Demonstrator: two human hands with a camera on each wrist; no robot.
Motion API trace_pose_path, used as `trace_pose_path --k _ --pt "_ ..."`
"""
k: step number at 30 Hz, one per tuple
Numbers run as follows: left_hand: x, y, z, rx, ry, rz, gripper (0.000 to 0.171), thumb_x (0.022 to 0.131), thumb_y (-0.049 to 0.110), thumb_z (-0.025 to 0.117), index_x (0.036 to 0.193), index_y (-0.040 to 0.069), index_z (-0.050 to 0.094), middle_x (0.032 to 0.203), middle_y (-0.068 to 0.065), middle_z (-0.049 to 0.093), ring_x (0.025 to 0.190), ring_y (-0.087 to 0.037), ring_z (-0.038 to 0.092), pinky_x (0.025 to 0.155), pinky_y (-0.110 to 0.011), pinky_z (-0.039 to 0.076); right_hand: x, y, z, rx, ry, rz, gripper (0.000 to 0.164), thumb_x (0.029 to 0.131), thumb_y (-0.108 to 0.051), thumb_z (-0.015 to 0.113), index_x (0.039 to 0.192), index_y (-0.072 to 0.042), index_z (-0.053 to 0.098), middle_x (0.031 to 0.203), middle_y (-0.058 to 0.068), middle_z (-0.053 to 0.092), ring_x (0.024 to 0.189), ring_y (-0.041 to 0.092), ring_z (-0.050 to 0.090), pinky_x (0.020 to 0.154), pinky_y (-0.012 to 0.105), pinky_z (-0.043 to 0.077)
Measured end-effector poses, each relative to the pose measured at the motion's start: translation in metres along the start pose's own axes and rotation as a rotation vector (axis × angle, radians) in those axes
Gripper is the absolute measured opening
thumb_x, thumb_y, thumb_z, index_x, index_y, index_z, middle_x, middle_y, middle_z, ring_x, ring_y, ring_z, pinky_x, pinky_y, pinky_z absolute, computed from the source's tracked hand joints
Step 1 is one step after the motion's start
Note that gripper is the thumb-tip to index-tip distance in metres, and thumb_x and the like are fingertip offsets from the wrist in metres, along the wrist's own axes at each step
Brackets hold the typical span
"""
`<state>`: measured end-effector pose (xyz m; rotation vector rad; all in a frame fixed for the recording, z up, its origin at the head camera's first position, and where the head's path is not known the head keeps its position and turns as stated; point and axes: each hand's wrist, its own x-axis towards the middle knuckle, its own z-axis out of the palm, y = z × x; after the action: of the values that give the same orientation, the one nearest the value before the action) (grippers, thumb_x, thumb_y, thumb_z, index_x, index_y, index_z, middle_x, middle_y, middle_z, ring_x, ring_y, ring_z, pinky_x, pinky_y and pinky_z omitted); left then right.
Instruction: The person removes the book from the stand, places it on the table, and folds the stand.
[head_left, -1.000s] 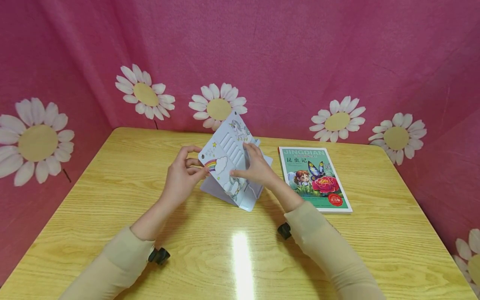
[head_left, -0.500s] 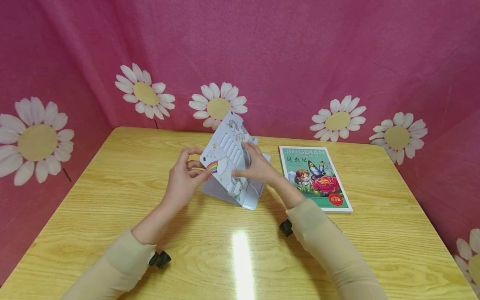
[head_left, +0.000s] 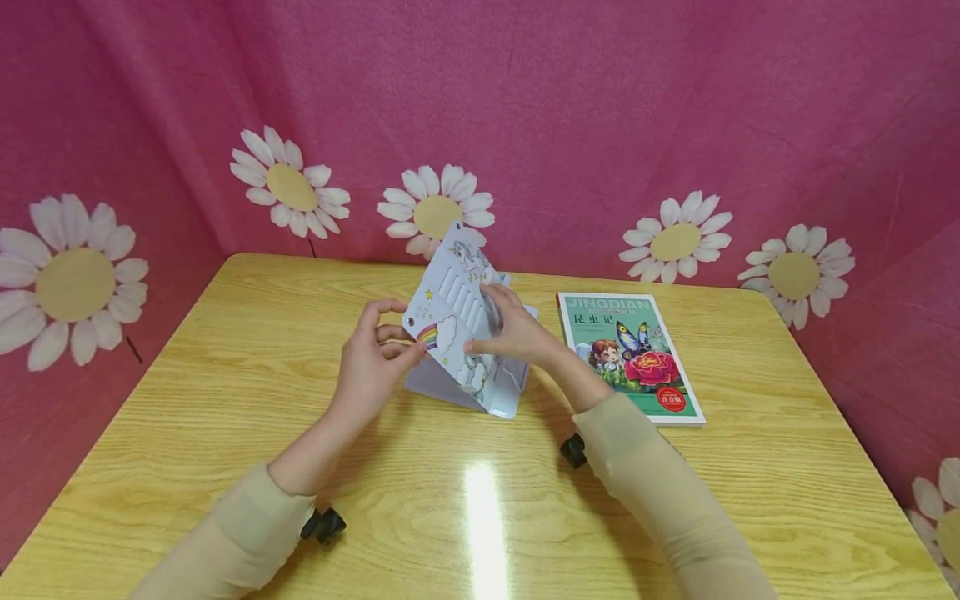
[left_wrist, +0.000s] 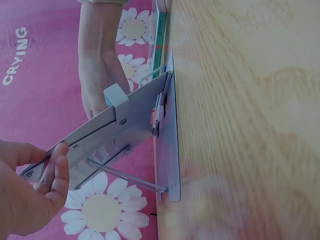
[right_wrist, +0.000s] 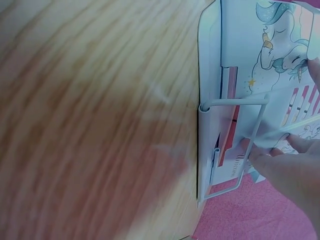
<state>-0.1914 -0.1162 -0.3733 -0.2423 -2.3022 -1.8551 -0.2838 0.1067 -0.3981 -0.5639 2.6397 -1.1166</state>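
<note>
A white folding book stand (head_left: 457, 312) printed with unicorns, a rainbow and clouds stands tilted on its base. My left hand (head_left: 371, 362) pinches the left edge of its slotted panel between thumb and fingers; the left wrist view shows this grip from behind. Across the panel's front lies my right hand (head_left: 517, 329), thumb and fingers spread apart and touching the face. In the right wrist view its fingers (right_wrist: 270, 157) rest on the panel beside a wire bracket (right_wrist: 240, 102). Behind the panel, a wire leg (left_wrist: 127, 175) reaches the base (left_wrist: 172, 150).
A green-covered book (head_left: 630, 354) with a butterfly and a red flower lies flat to the right of the stand. Wooden table (head_left: 420, 508) runs beneath everything. A pink curtain (head_left: 555, 125) with white daisies hangs at the back and sides.
The panel's top corner has shifted slightly left and its lower edge slightly right. My left hand has moved a little right and down with it. The right hand stays nearly still.
</note>
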Motion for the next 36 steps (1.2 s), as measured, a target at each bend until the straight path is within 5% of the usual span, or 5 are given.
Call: trace_pose_path --k 7,17,36 --pt "-0.002 0.001 0.003 0.0 0.013 -0.014 0.051 0.081 0.001 0.071 0.122 0.01 0.044 0.091 -0.02 0.067 0.07 -0.013 0.068 0.061 -0.02 0.053 0.001 0.002 -0.002 -0.002 -0.023 -0.003 0.103 0.073 -0.04 0.08 0.152 -0.018 0.016 0.157 0.009 0.008 0.143 0.031 0.015 0.111 0.05 0.027" --pt "-0.005 0.001 0.007 0.005 0.02 -0.005 0.049 0.081 -0.001 0.071 0.121 0.01 0.044 0.09 -0.019 0.068 0.077 -0.037 0.068 0.06 -0.02 0.052 0.005 0.005 -0.006 0.01 -0.063 -0.028 0.104 0.073 -0.036 0.081 0.152 -0.02 0.015 0.158 0.009 0.004 0.143 0.03 0.015 0.109 0.046 0.033" --pt "-0.011 0.005 0.016 0.041 0.055 -0.003 0.048 0.081 0.003 0.072 0.121 0.011 0.045 0.091 -0.016 0.069 0.076 -0.025 0.07 0.059 -0.018 0.052 0.009 0.009 -0.012 0.099 -0.148 -0.049 0.104 0.075 -0.028 0.081 0.152 -0.02 0.012 0.158 0.007 -0.001 0.143 0.026 0.012 0.109 0.043 0.034"
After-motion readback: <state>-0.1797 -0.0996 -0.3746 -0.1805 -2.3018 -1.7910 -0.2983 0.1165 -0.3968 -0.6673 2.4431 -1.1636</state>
